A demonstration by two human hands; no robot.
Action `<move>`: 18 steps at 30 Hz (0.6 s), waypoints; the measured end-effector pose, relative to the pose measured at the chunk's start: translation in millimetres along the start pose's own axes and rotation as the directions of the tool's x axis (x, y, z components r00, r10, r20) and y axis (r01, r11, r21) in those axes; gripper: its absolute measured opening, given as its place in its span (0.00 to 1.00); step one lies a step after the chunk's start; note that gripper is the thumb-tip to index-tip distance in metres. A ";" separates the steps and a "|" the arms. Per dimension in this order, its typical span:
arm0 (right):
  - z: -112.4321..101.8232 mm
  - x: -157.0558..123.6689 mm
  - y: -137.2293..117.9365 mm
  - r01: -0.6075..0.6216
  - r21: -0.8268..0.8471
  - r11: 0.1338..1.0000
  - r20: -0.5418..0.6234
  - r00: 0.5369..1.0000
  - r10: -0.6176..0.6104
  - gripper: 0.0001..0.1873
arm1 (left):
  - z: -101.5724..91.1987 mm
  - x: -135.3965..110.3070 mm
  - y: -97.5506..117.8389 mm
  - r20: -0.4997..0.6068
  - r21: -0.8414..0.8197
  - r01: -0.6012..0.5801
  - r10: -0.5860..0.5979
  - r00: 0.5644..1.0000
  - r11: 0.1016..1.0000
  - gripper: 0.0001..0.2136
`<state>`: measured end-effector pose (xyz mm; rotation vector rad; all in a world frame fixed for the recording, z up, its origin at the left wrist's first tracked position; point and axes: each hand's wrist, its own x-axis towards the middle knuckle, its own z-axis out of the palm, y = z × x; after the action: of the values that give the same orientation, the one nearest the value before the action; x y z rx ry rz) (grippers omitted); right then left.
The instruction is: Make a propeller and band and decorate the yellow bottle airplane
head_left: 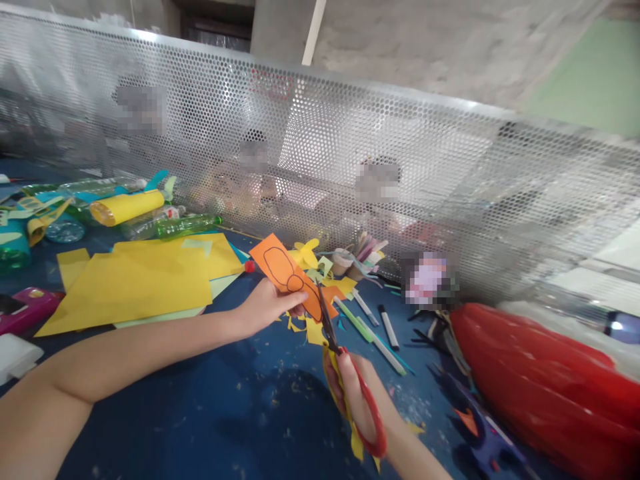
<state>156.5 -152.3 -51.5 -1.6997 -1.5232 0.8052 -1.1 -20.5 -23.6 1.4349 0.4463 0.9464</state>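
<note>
My left hand (273, 303) pinches a piece of orange paper (280, 263) with a propeller-like outline drawn on it in dark pen. Red-handled scissors (373, 413) are in my right hand (355, 383), my fingers in the loops. Their dark blades meet the paper's right edge, beside the drawn outline. Yellow paper strips (356, 445) hang by the scissors and my right fingers. Beneath the blades, yellow scraps (315, 331) lie on the blue table (240, 413).
Yellow sheets (145, 287) are stacked at left, with plastic bottles (187, 225) behind. Markers (389, 327) lie right of the paper. A red plastic bag (540, 373) and a blue tool (480, 427) are at far right. A perforated metal screen (320, 147) borders the back; people sit beyond it.
</note>
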 end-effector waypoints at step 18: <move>-1.0 -2.7 -8.0 0.026 -0.072 0.997 0.000 1.000 -0.026 0.31 | -5.0 1.9 -0.9 -0.030 0.004 0.051 -0.050 0.998 0.999 0.08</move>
<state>152.6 -154.6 -44.2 -1.7275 -1.5875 0.7438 -3.6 -15.9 -24.6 1.4091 0.5049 0.9275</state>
